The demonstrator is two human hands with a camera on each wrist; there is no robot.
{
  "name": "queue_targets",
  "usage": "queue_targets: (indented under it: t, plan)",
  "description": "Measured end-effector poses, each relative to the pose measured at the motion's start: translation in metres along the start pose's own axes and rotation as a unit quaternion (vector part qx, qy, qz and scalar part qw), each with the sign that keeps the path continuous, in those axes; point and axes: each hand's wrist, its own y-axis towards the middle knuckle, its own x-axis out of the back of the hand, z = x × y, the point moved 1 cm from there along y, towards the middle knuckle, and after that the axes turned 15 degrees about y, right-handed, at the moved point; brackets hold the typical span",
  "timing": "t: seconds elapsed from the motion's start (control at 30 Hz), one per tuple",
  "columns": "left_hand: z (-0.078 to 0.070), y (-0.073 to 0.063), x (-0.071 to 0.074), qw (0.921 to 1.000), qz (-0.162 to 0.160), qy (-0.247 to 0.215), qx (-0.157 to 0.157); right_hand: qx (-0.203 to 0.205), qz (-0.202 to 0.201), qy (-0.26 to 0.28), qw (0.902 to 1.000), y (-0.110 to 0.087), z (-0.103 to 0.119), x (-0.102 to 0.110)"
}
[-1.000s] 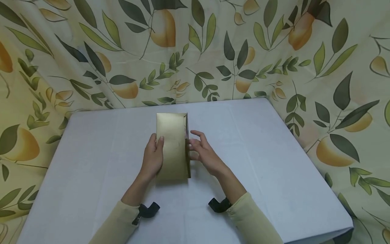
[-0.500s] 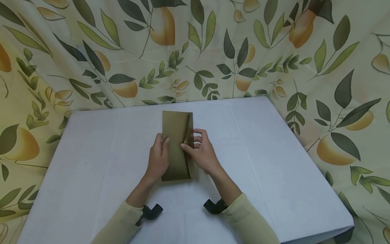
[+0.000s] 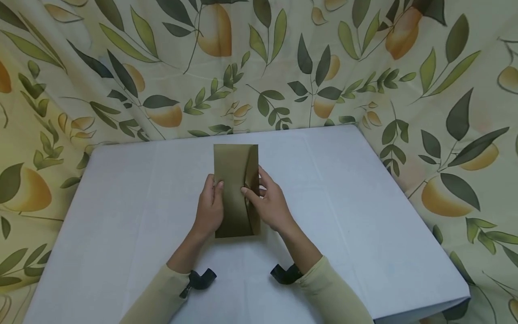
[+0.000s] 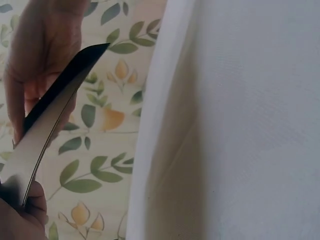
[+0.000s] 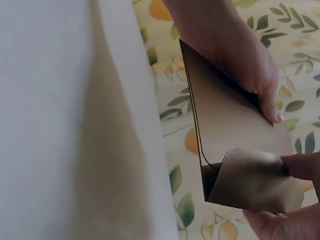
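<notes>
A gold folded-card box (image 3: 230, 171), tall and narrow, is held upright over the middle of the table, with a curved crease along its right side. My left hand (image 3: 209, 209) grips its left edge, thumb on the front face. At the right edge, my right hand (image 3: 273, 204) pinches the card, thumb in front and fingers behind. In the right wrist view a flap (image 5: 250, 172) bends over beside the pinching fingers, and a dark gap shows under it. The left wrist view shows the box (image 4: 42, 135) nearly edge-on, thin and bowed.
A white cloth (image 3: 344, 216) covers the table. Behind and around it hangs a curtain (image 3: 275, 67) printed with leaves and fruit. Dark wrist-mounted devices sit at the left cuff (image 3: 202, 279) and right cuff (image 3: 286, 274).
The box has turned from showing its side to showing its broad, creased face and now looks flatter. My right hand has gone from loose fingers beside it to pinching its right edge.
</notes>
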Motion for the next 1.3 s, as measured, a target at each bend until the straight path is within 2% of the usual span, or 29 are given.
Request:
queue_targets:
  t: [0.17,0.27,0.37,0.47,0.57,0.7,0.77,0.83,1.0,1.17,1.23,1.3]
  plan:
    - [0.000,-0.002,-0.002,0.9991,-0.016,-0.008,-0.040,-0.017,-0.007,0.024,0.9995,-0.002,0.004,0.001]
    - [0.001,-0.003,-0.003,0.9983,-0.012,-0.011,-0.056,-0.029,-0.011,0.044,0.9985,-0.001,0.006,0.001]
    - [0.003,-0.001,-0.002,0.9991,-0.007,-0.012,-0.040,-0.042,-0.007,0.056,0.9976,-0.001,0.006,0.002]
    - [0.004,0.001,0.000,0.9996,-0.017,0.002,-0.022,-0.057,0.004,0.060,0.9966,0.000,0.004,0.006]
    - [0.004,0.004,0.002,0.9961,-0.032,0.067,-0.048,-0.067,0.025,0.068,0.9951,-0.001,0.002,0.011]
    - [0.003,0.005,0.002,0.9781,-0.025,0.169,-0.119,-0.063,0.064,0.084,0.9923,-0.002,0.001,0.016]
    - [0.002,0.004,0.002,0.9724,-0.013,0.191,-0.133,-0.063,0.082,0.090,0.9905,-0.002,0.001,0.018]
    - [0.001,0.003,0.002,0.9701,0.003,0.204,-0.131,-0.066,0.096,0.092,0.9888,-0.002,0.001,0.020]
    - [0.002,0.001,0.000,0.9726,0.040,0.208,-0.095,-0.067,0.126,0.103,0.9844,-0.003,-0.001,0.020]
    - [0.004,0.000,-0.001,0.9689,0.046,0.228,-0.084,-0.067,0.134,0.105,0.9831,-0.004,-0.003,0.019]
    - [0.007,0.001,0.000,0.9725,0.050,0.214,-0.077,-0.070,0.133,0.105,0.9829,-0.004,-0.004,0.017]
    - [0.010,0.003,0.001,0.9807,0.056,0.177,-0.062,-0.072,0.126,0.097,0.9847,-0.003,-0.005,0.015]
